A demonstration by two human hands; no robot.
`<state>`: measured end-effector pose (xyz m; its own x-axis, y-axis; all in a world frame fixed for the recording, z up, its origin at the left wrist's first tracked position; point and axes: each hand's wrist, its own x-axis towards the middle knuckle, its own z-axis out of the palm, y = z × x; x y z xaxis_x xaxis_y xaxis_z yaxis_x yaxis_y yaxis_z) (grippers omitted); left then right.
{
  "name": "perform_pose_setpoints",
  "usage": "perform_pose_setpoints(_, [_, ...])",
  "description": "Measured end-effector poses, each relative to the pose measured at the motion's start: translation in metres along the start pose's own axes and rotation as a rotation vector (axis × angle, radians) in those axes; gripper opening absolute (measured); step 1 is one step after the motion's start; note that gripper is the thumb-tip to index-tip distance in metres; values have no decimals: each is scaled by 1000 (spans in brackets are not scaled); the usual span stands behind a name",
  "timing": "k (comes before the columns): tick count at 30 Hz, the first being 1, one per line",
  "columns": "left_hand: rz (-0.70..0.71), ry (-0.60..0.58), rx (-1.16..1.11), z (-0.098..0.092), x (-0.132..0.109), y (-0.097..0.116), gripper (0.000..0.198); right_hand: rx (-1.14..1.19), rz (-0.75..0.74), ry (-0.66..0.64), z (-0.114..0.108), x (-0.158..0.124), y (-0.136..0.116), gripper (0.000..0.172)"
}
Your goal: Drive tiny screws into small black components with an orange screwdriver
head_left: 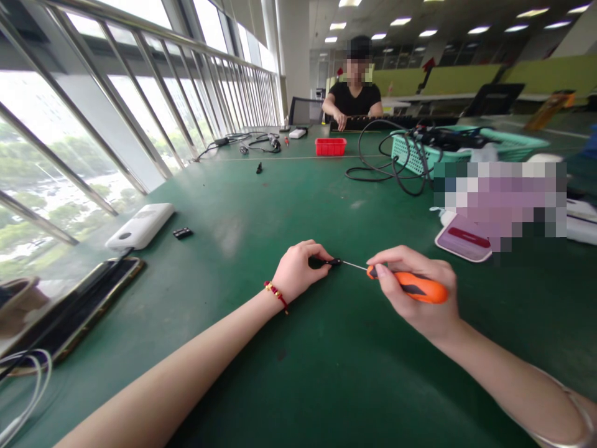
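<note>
Over the middle of the green table [224, 336], my left hand [301, 267] pinches a small black part [334, 262] between thumb and fingers. Most of that part is hidden by the fingers, so its exact kind is unclear. My right hand [420, 292] is closed around the orange and black handle of a screwdriver [426, 290]. Its thin metal shaft points left, and the tip meets the right end of the black part. Farther left on the table lies another small black piece [183, 233].
At left are a white power bank [141, 225], a phone [88, 305] and a white cable [40, 392]. Farther back sit a red tray [331, 147], a cable-filled teal basket [410, 155] and a small black piece [259, 168]. A purple phone [464, 238] lies right. A person [357, 96] sits opposite.
</note>
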<state>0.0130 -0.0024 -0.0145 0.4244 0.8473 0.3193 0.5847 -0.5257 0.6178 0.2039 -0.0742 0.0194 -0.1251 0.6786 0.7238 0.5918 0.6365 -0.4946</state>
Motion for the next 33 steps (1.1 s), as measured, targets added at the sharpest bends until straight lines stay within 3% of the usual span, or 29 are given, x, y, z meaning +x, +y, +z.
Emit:
perform_pose_setpoints(3, [-8, -4, -9, 0, 0, 1, 11, -48, -36, 134, 0, 1, 6, 10])
perform_pose_setpoints(5, [-12, -2, -14, 0, 0, 1, 11, -84, -48, 143, 4, 2, 13, 15])
perform_pose_setpoints(10, [-6, 10, -28, 2, 1, 0, 10, -104, 89, -169, 29, 6, 39, 12])
perform_pose_setpoints(18, [-18, 24, -38, 2, 2, 1, 9, -203, 77, -404, 47, 12, 58, 18])
perform_pose_setpoints(33, [1, 32, -7, 2, 2, 1, 7, -196, 96, -419, 45, 8, 54, 11])
